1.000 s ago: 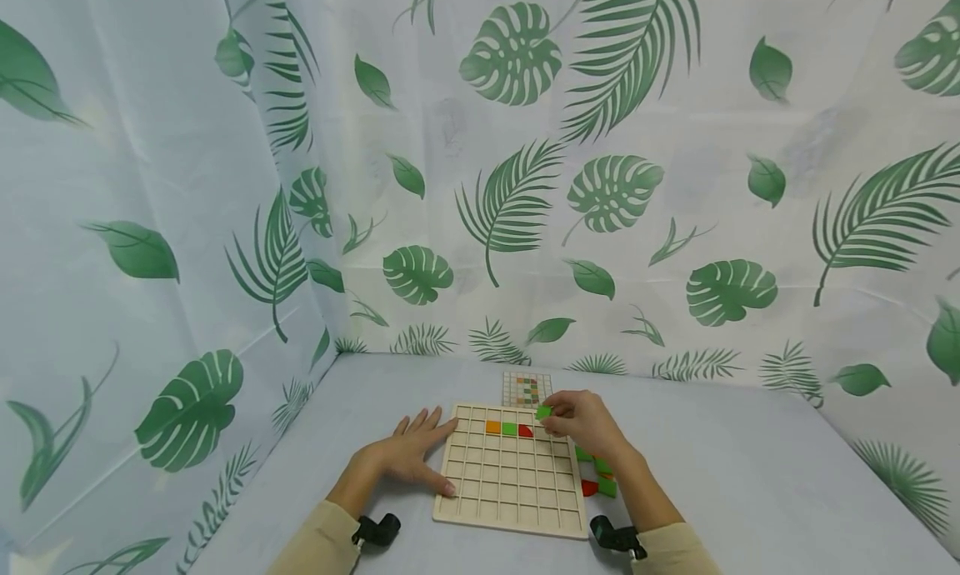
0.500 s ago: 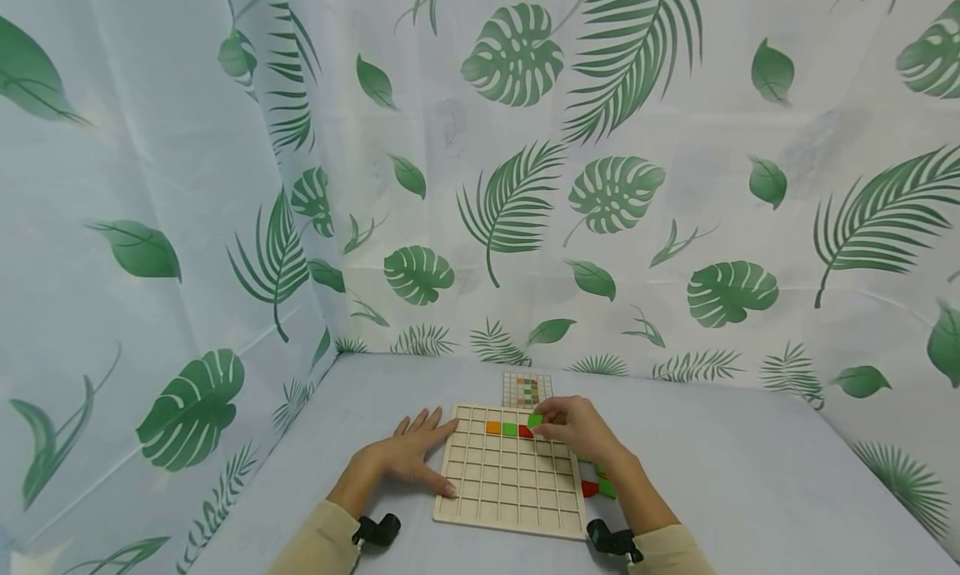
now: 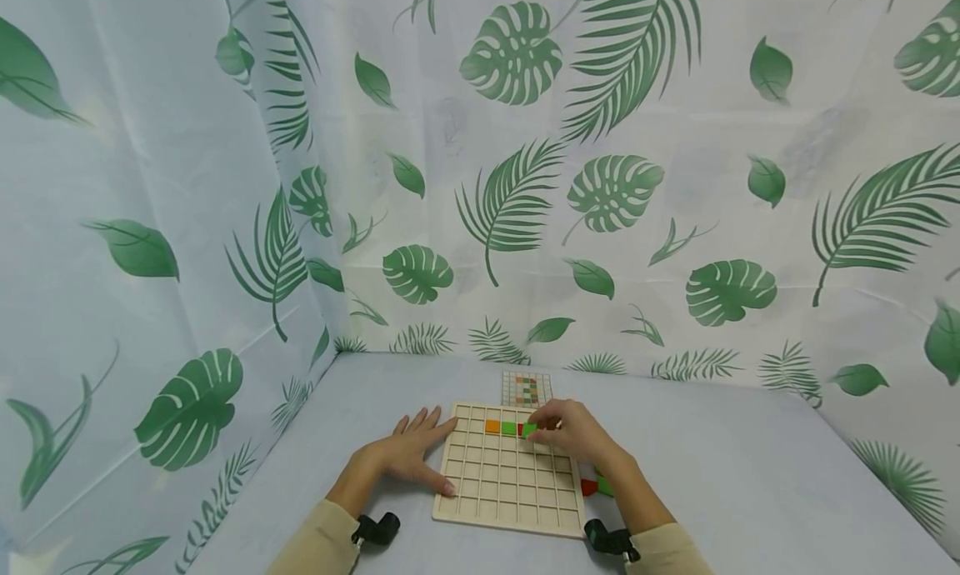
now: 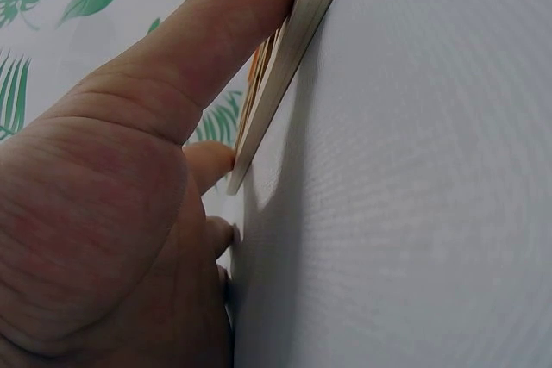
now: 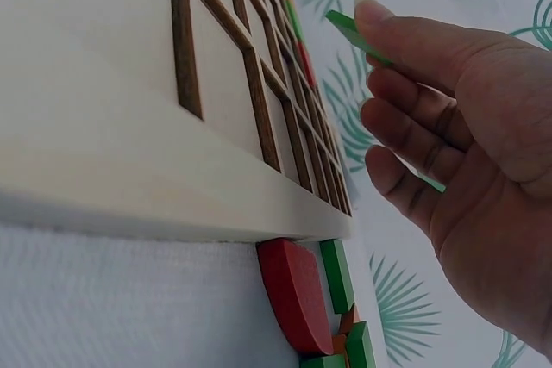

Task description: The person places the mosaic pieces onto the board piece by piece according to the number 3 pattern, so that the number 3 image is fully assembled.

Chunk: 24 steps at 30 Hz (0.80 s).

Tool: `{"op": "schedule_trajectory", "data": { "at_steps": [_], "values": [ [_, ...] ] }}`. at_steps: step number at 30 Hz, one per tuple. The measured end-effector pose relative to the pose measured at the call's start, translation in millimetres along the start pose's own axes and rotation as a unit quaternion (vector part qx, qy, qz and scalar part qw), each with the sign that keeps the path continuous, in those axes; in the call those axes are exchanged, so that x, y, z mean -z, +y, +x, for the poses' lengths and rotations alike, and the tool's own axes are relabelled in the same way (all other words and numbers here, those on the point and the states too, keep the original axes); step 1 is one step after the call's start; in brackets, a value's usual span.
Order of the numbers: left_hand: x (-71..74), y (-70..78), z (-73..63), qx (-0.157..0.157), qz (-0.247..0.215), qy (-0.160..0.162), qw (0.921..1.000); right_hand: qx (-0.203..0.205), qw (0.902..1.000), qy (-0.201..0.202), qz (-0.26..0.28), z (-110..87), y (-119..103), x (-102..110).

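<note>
A pale wooden grid board [image 3: 510, 483] lies on the table. In one of its upper rows sit an orange square tile [image 3: 492, 427], a green tile [image 3: 508, 428] and a red tile [image 3: 521, 430], the red one partly covered. My right hand [image 3: 576, 433] pinches another green tile [image 3: 529, 430] by thumb and fingertips, low over the board; the right wrist view shows this green tile [image 5: 347, 32] tilted. With fingers spread, my left hand [image 3: 408, 454] rests at the board's left side, its thumb [image 4: 216, 32] on the board's edge.
Right of the board lie loose pieces, among them a red curved-sided piece [image 5: 295, 295] and a green piece [image 5: 338, 275], partly behind my right forearm. A small printed grid card [image 3: 527, 385] lies beyond the board's far edge. Leaf-patterned cloth [image 3: 510, 183] hangs behind.
My right hand has moved left and nearer with the green tile, from over the board's far right part to beside the red tile, now overlapping it. My left hand stays put.
</note>
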State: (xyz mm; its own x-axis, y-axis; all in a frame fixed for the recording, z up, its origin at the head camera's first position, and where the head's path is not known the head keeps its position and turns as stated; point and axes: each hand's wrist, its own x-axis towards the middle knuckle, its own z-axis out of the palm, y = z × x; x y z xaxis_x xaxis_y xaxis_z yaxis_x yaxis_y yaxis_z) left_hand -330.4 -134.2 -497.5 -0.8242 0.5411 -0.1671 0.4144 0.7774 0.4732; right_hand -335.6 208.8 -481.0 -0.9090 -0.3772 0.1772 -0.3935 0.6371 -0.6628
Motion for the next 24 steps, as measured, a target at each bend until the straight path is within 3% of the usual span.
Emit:
{"op": "schedule_trajectory", "data": {
  "at_steps": [15,24],
  "values": [
    [-1.1,-1.0,1.4,0.003,-0.001,-0.002,1.0,0.018,0.9988,-0.043,-0.012,-0.1,-0.2,-3.2],
    [-1.9,-2.1,3.0,0.005,0.003,-0.003,1.0,0.008,0.9981,-0.057,-0.025,0.1,-1.7,-5.3]
  ]
}}
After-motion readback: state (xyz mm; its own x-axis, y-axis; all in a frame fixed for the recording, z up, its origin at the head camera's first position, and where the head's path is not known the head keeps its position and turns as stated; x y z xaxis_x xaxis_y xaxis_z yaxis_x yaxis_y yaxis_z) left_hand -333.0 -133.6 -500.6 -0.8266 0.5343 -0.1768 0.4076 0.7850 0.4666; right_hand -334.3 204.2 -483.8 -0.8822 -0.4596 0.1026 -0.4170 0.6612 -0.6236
